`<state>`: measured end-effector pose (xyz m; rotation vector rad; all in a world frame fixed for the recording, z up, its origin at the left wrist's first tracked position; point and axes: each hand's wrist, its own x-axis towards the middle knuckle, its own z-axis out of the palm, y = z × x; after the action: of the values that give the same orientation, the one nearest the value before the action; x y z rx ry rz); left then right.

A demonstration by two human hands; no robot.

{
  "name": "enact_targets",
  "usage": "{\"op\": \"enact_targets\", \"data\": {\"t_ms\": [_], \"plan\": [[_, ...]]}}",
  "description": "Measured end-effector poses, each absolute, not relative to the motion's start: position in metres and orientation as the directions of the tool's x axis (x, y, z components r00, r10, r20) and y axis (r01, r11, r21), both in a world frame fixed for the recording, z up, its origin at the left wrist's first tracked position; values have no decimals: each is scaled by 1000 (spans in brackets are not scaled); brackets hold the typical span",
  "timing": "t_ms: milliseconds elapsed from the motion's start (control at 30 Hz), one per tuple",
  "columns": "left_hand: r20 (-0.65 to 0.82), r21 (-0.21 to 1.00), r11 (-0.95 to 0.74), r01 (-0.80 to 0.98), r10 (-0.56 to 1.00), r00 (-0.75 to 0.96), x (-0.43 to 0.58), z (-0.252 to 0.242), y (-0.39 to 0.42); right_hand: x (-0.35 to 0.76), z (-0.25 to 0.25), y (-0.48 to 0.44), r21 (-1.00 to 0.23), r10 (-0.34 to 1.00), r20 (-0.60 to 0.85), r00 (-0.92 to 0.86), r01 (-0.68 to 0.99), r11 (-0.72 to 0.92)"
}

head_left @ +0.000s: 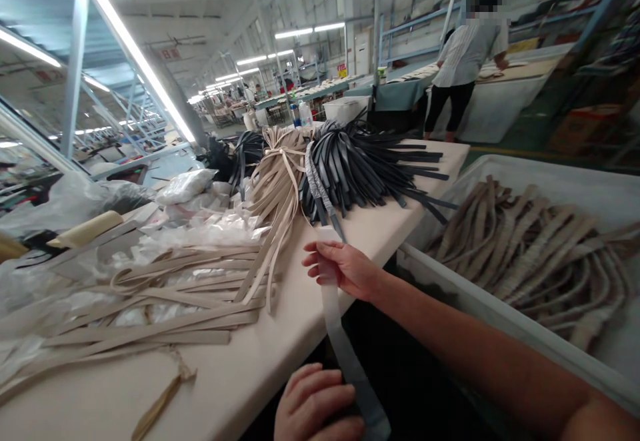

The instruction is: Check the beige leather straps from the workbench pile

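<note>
My right hand [343, 269] is closed around the upper part of a pale grey strap [332, 308] just past the near edge of the white table [240, 374]. The strap runs down to my left hand [313, 404] at the bottom of the view, whose fingers curl against its lower end. Beyond my right hand lies a tied bundle of black straps [365, 168]. Left of that bundle lies a tied bundle of beige straps [277, 181]. Loose beige straps [150, 301] spread over the table's left part.
A white bin [480, 301] at the right holds several curled beige straps [540, 254]. Crumpled clear plastic bags [200, 221] sit on the table's left. A person in a striped shirt [465, 54] stands at a far table. More worktables and shelving fill the background.
</note>
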<state>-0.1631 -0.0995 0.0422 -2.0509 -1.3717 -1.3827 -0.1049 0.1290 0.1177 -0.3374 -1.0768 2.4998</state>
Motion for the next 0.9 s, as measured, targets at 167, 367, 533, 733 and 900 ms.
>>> {"op": "enact_targets", "data": {"t_ms": [167,367,533,733,900], "plan": [[557,776,-226,588,682,-474,-180,46,-72,-102,126,118,-772,401,5,-916,-259,-581],[49,987,42,152,833,-551,-172,48,-27,-104,128,107,-820,424,64,-903,-290,-494],[-210,963,138,-231,922,-324,-158,47,-31,-104,131,142,-852,582,33,-812,-328,-408],[-392,870,300,-391,902,-181,-153,20,-52,-91,122,182,-864,743,-5,-670,-371,-341],[-381,837,293,-462,918,-107,-153,7,-68,-66,113,199,-870,824,2,-566,-408,-278]]}}
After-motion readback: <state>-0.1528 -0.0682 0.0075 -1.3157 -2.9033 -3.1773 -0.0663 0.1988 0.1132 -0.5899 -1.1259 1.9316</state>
